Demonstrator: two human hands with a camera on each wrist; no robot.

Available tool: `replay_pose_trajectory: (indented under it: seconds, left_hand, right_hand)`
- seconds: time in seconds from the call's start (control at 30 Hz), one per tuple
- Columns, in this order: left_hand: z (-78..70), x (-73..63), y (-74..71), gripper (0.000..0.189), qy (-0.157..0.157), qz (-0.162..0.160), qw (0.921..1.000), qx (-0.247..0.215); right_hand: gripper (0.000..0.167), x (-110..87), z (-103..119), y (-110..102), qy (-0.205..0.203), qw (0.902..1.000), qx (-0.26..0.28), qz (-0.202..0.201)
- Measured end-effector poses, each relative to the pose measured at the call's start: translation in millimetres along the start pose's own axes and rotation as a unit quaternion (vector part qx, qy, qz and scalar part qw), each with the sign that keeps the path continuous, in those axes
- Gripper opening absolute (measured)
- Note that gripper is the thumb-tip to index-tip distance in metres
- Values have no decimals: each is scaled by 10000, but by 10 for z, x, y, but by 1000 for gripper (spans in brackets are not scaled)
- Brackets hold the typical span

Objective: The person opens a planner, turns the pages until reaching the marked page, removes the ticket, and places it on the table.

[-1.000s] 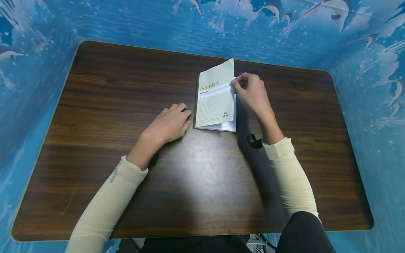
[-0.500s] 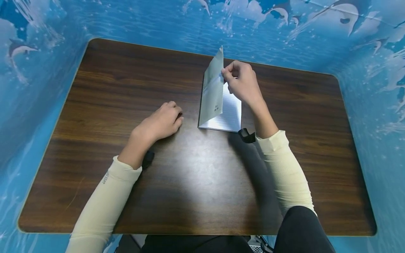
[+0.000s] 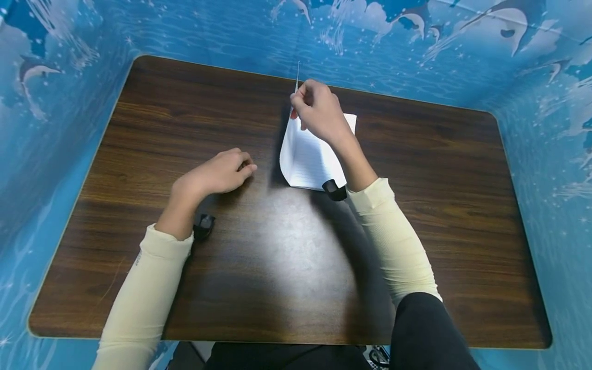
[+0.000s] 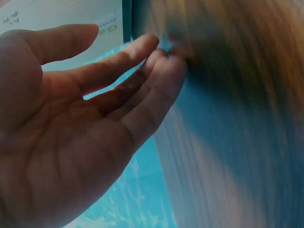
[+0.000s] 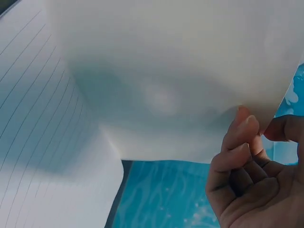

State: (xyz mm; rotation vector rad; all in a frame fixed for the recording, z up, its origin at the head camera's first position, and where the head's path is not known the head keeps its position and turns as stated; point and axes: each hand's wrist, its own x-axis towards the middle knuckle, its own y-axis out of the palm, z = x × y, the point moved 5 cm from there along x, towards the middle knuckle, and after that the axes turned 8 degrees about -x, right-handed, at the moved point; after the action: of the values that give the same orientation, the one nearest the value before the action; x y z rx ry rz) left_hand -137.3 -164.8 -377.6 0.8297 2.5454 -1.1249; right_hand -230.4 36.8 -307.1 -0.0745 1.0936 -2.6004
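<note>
A notebook point(image 3: 311, 162) lies partly opened near the back of the table, its lined white page showing. My right hand point(image 3: 321, 110) pinches the free edge of its front cover, which stands nearly upright and edge-on in the head view. In the right wrist view the cover's blank inner side point(image 5: 166, 85) fills the top, with thumb and fingertips at its edge. My left hand point(image 3: 215, 172) is to the left of the notebook, apart from it. Its fingers point(image 4: 156, 90) are loosely bent and hold nothing; printed lettering on the cover shows behind them in the left wrist view.
The dark wood-grain table point(image 3: 152, 123) has rounded corners. A blue curtain point(image 3: 208, 36) with dolphins and water patterns surrounds its back and sides. Small black devices sit at both wrists, one being the left wrist device point(image 3: 203, 226).
My right hand has swung the notebook's cover up and leftward from nearly closed, uncovering the lined page. My left hand has drawn back to the left, away from the notebook.
</note>
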Motion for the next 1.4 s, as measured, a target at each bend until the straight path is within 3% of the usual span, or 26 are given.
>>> replay_pose_trajectory:
  seconds: [0.37,0.43,0.67,0.87,1.0,1.13,1.3,1.4]
  left_hand:
    - [172,-37,-142,41,-174,172,9966,-783]
    - [195,-35,-155,41,-196,35,9951,-968]
    - [278,-22,-234,44,-396,-890,9879,-1209]
    - [339,-1,-231,55,-424,-1047,9691,-2194]
    - [364,60,-200,47,-301,-1010,9773,-1840]
    - [399,142,-171,48,-434,-1041,9822,-1505]
    - [436,177,-196,51,-802,-976,9837,-1283]
    - [436,164,-218,50,-972,-800,9847,-1202]
  right_hand:
    - [20,237,194,327,115,9983,-500,285]
    - [19,273,239,413,85,9973,-664,305]
    - [17,407,338,804,107,9872,-1477,589]
    - [21,503,236,1142,323,9803,-1767,822]
    - [26,500,152,1287,351,9768,-1920,876]
    - [32,436,83,1323,239,9733,-2138,806]
    - [24,333,-45,1162,60,9611,-2686,636]
    - [33,267,-135,982,-121,9494,-3104,468]
